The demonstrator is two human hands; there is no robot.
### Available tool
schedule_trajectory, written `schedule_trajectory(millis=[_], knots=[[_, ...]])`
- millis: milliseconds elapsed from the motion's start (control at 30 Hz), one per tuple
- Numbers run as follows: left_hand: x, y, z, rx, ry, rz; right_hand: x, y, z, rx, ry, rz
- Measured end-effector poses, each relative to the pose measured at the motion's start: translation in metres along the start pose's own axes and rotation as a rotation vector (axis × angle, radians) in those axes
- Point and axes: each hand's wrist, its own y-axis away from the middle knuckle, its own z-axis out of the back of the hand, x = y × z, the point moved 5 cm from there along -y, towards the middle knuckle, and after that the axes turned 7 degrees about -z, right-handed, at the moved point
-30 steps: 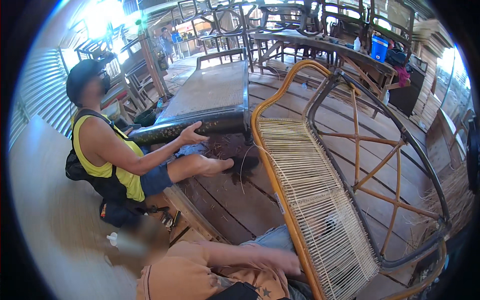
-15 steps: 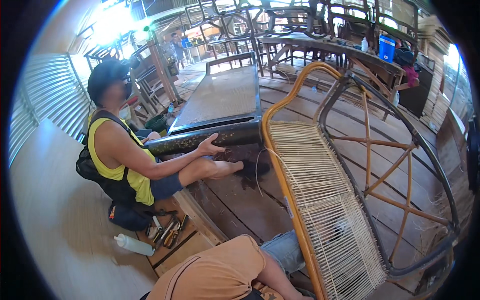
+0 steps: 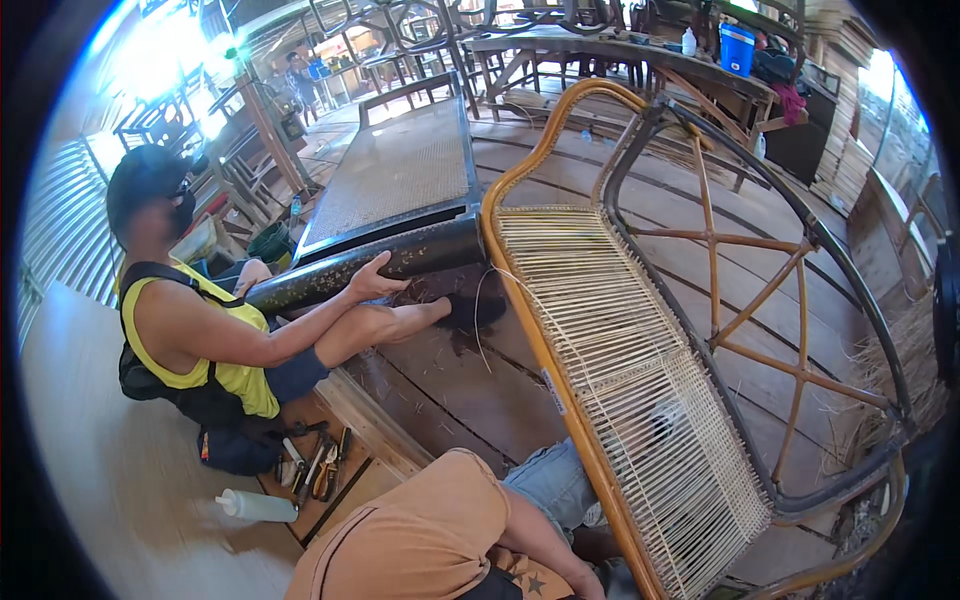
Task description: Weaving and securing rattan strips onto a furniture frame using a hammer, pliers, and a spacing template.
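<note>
Neither of my hands shows. At the lower edge my bare left forearm comes out of an orange sleeve, and its hand lies past the picture's edge. Right beside that forearm stands a rattan chair (image 3: 548, 375), tilted, with a honey-brown frame and darker poles on its right. Pale cane strands (image 3: 590, 300) run across its panel, packed more densely in the lower half. One loose strand (image 3: 481, 325) hangs in a curve off the frame's left side. A denim-clad leg (image 3: 552, 485) shows partly behind the frame.
At left a seated co-worker (image 3: 190, 320) in yellow rests a hand on the dark rounded end of a cane-topped bench (image 3: 400, 180). Pliers and other hand tools (image 3: 325, 465) and a squeeze bottle (image 3: 257, 505) lie nearby. A workbench with a blue bucket (image 3: 737, 50) stands at the back.
My view has turned, so the chair and bench sit further left and higher. More of my forearm shows. The co-worker's head has tipped lower, with the hand still on the bench end.
</note>
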Motion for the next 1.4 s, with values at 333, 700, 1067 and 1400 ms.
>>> schedule_trajectory(millis=[333,700,1067,1400], knots=[[-0.126,0.113,0.108,-0.136,0.282,0.276,-0.057,-0.038,-0.022,-0.213,-0.118,-0.022],[-0.096,0.357,0.249,-1.894,0.458,0.124,0.018,-0.008,0.019,-0.150,-0.006,-0.409],[-0.094,0.348,0.283,-2.187,0.454,0.145,0.024,-0.003,0.041,-0.104,0.037,-0.441],[-0.083,0.362,0.312,-1.989,0.528,0.204,0.001,0.016,0.043,-0.176,-0.173,-0.293]])
